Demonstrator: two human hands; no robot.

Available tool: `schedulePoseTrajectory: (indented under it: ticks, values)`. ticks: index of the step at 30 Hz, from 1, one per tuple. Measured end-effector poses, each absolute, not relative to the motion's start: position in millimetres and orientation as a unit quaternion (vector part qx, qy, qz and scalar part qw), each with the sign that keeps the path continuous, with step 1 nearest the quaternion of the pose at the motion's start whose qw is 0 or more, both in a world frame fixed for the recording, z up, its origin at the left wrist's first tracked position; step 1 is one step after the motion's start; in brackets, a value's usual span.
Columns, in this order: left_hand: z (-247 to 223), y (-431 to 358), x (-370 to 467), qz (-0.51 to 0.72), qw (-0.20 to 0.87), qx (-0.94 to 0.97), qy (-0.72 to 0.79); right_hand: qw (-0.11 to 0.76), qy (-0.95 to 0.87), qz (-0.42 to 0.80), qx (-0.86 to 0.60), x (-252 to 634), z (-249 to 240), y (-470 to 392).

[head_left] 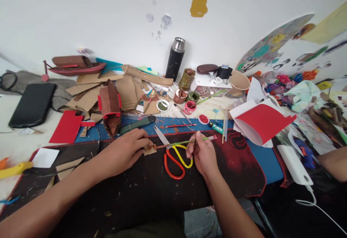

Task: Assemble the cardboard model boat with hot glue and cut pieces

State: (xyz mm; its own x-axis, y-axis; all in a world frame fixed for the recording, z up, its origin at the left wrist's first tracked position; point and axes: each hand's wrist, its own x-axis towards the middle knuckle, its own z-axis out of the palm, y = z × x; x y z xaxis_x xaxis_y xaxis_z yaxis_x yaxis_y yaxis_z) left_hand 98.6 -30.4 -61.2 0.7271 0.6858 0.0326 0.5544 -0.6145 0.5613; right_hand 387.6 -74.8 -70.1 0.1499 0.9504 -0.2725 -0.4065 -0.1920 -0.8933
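Observation:
My right hand (202,151) is closed round a thin paintbrush (179,143) with a green handle, its tip pointing left. The brush tip meets a small piece of cardboard (150,150), partly brown, pinched in the fingers of my left hand (127,147). My left fingertips partly hide that piece. Beneath the brush, between my hands, scissors (173,158) with one red and one yellow handle lie on a dark mat (121,194). Beyond the hands sit open paint pots, brown (180,96), green (193,96) and pink (189,107).
A brown cardboard boat (110,106) stands behind my left hand, near cardboard scraps (84,93) and a phone (32,105). A black thermos (175,59) stands by the wall. Red paper (271,120) and a white power strip (295,165) lie right, where another person's arm (334,162) shows.

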Motion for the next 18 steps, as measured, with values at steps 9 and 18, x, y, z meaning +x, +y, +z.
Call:
schedulePoseTrajectory:
  ticks: [9,18]
  values:
    - [-62.6,-29.2,103.0,0.117,0.258,0.892,0.353,0.573,-0.274,0.593,-0.494,387.4,-70.0,-75.0]
    - [-68.4,-32.8,100.3,0.127,0.274,0.881,0.364,0.57,-0.275,0.592,-0.499,388.5,-69.6,-74.8]
